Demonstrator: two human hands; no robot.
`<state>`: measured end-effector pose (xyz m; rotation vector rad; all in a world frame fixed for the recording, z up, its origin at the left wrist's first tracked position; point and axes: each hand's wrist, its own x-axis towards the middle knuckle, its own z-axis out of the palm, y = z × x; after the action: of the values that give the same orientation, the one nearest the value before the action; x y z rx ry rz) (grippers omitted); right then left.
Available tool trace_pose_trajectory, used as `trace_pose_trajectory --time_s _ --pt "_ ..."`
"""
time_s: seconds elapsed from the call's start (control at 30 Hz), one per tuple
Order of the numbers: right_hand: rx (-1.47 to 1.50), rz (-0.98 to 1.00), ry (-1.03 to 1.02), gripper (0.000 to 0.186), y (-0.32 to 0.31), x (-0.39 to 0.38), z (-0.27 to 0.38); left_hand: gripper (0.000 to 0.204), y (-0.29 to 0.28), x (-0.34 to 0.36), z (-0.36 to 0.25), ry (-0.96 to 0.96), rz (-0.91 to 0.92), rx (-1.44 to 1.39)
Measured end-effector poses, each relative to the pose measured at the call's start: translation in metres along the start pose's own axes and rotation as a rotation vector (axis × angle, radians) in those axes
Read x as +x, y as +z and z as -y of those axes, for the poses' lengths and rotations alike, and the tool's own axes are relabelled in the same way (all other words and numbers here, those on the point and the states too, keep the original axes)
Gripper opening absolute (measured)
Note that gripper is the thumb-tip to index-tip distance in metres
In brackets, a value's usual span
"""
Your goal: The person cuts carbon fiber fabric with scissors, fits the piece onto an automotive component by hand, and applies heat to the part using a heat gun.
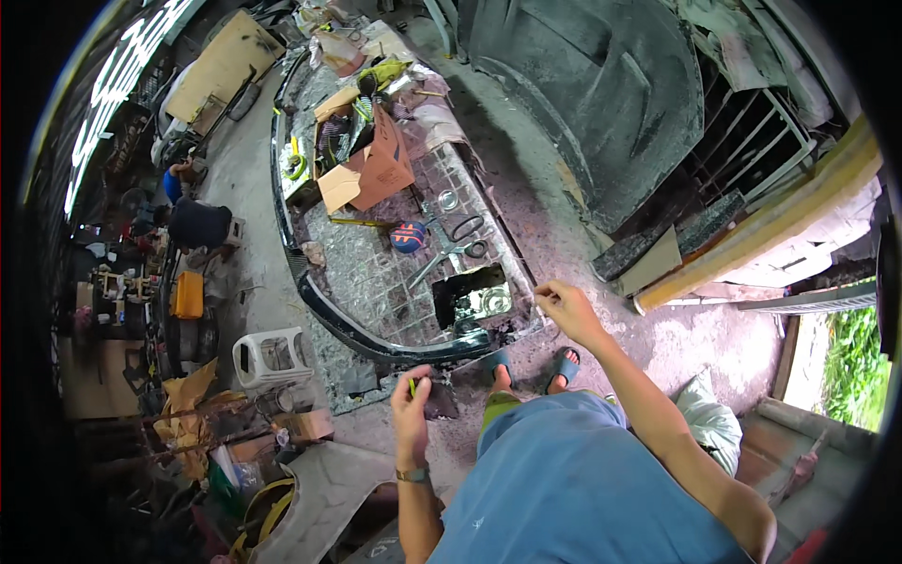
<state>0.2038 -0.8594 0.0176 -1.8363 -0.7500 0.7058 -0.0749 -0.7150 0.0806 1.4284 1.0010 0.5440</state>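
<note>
White plastic stool (pixel 272 359), left. Left hand (pixel 411 404), fingers curled, pinching a slim yellow-green object (pixel 412 386) just in front of the black curved bumper (pixel 399 353). Scissors (pixel 449 252) lie upon the table. Right hand (pixel 564 308), beside the table's corner: thumb and fingertips drawn together; any held item is indistinguishable.

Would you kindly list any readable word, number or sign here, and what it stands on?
Carton: dark print, too small to read.
Round blue-and-orange object: orange marking, too unclear to read.
Blue shirt: tiny pale mark, too small to read.
I can make out no other text.
</note>
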Motion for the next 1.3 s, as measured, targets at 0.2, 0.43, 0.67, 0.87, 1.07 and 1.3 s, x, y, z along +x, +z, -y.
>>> trace_pose_trajectory --time_s 0.2,0.43,0.67,0.87,1.07,1.3 --pt "-0.213 -0.02 -0.372 0.022 0.025 0.048 0.044 0.016 -0.025 0.051 -0.013 -0.1 0.218 0.127" --pt "-0.485 -0.104 -0.034 0.03 0.029 0.083 0.017 0.023 -0.053 0.166 0.009 -0.013 0.799 0.677" --pt "-0.425 0.013 0.168 0.034 0.038 0.078 -0.014 0.027 -0.039 0.218 0.023 -0.008 1.325 1.074" --pt "-0.305 0.021 0.159 0.026 0.044 0.076 -0.019 0.028 -0.037 0.222 0.024 -0.028 1.361 1.056" --pt "-0.32 -0.023 0.103 0.019 0.053 0.08 -0.017 0.029 -0.042 0.221 0.018 -0.047 1.344 1.024" --pt "-0.252 -0.026 -0.022 0.019 0.062 0.081 -0.005 0.028 -0.052 0.219 0.024 -0.119 1.308 0.976"
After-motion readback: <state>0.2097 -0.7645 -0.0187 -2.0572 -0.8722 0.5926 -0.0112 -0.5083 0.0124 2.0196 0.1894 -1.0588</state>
